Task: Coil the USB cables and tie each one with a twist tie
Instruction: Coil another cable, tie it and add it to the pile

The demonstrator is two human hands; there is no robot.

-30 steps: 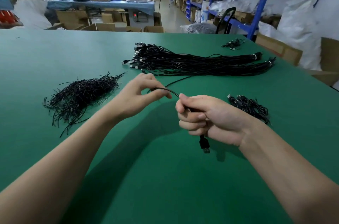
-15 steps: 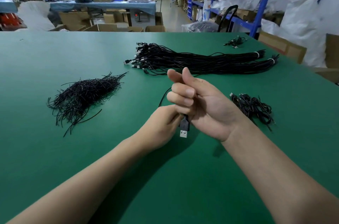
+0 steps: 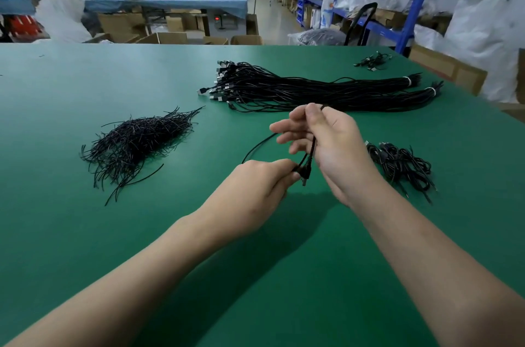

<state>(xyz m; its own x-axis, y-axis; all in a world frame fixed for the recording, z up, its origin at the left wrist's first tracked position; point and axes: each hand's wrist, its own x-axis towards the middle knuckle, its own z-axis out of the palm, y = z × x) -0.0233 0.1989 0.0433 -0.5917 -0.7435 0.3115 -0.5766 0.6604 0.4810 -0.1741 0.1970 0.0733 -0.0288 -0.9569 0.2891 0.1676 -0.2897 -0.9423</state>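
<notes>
Worktop (image 3: 85, 233): plain green. USB cable (image 3: 312, 147): black. Cable bundles (image 3: 298, 88): black, tipped with silver plugs, bound by white bands (image 3: 408, 81). Twist-tie pile (image 3: 136, 142): black, flecked with pale glints. Coiled cables (image 3: 403, 164): black. Shelving (image 3: 420, 5): painted blue.

near: bare green table (image 3: 284, 289) around the forearms | centre: left hand (image 3: 255, 184) and right hand (image 3: 335, 147) hold a USB cable (image 3: 306, 170) between them | left: twist tie pile (image 3: 136, 144) | far: long cable bundle (image 3: 312, 90), centre to right | right: coiled cables (image 3: 400, 161) | open lane between pile and bundle
</notes>
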